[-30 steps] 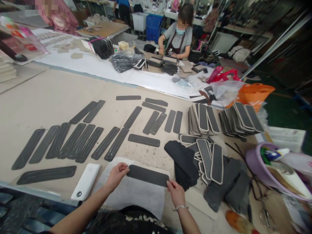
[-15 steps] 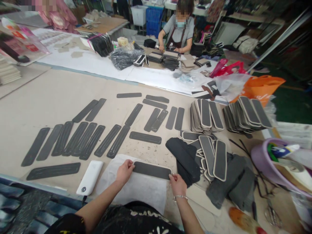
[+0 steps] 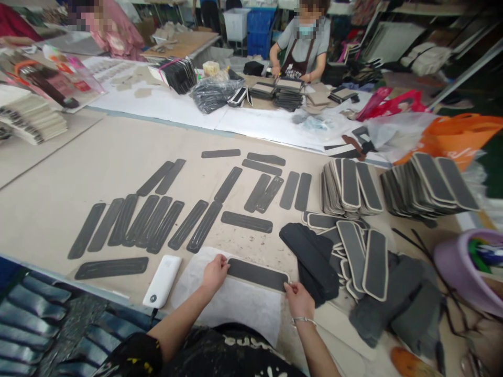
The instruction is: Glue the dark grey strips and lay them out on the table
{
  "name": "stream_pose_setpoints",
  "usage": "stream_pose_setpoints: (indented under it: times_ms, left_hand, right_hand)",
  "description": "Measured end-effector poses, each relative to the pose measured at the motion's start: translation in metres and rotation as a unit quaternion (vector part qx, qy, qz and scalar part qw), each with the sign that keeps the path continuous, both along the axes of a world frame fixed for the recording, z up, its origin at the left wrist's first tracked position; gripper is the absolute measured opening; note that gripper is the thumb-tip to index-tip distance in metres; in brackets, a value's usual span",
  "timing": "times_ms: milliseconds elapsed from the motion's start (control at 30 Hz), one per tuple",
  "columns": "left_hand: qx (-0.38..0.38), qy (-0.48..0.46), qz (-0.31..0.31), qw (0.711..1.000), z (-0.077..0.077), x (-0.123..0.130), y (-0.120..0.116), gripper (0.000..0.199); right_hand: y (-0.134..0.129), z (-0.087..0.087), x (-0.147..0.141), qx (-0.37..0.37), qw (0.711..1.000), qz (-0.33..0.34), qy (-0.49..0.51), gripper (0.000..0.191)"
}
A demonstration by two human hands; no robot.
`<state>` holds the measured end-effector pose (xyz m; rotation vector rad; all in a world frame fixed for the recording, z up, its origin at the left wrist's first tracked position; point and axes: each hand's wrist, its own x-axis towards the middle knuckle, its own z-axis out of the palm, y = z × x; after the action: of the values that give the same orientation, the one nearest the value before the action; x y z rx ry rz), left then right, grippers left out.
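A long dark grey strip with a pale border [image 3: 257, 273] lies over a white sheet [image 3: 243, 309] in front of me. My left hand [image 3: 215, 271] pinches its left end, and my right hand [image 3: 299, 299] pinches the right end, with a bracelet on that wrist. Just right of the strip lie stacked black padded pieces [image 3: 310, 262]. Beyond them are loose pale-edged strips [image 3: 375, 264] in a heap. Several dark strips with glossy lines, such as one dark strip [image 3: 247, 222], are spread across the table to the left and ahead.
A white power bank [image 3: 162, 281] with a cable rests left of the sheet. Two bundles of pale-edged strips, one a standing stack [image 3: 349, 183], are at the right. A purple basin [image 3: 451, 262] stands farther right. A masked co-worker [image 3: 301, 47] handles dark pieces across the table.
The whole view has shifted, so the table and things appear farther right. Both hands keep their hold on the strip's ends, with little visible change in its position on the sheet.
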<state>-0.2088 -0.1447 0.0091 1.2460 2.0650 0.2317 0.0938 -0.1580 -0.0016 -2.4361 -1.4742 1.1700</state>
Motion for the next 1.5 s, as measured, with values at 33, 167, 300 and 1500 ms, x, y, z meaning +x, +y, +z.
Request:
stream_pose_setpoints:
  times_ms: [33,167,300,1500]
  left_hand:
    - [-0.001,-0.001,-0.003,1.000,-0.0007,-0.0002,0.0001,0.011]
    - [-0.011,-0.004,-0.006,1.000,-0.0036,-0.0014,0.0007,0.011]
    - [-0.007,-0.009,-0.006,1.000,-0.0052,-0.0024,0.0005,0.009]
    - [0.043,0.008,-0.014,0.999,-0.0105,-0.0018,-0.0053,0.009]
  right_hand:
    - [0.0000,0.0002,-0.0005,0.000,1.000,0.001,-0.004,0.032]
    - [0.0003,0.0012,-0.0027,-0.001,1.000,0.004,-0.016,0.028]
    - [0.0009,0.0025,-0.0045,-0.003,1.000,0.003,-0.025,0.026]
    - [0.0059,0.0065,-0.0058,-0.058,0.994,0.061,-0.065,0.029]
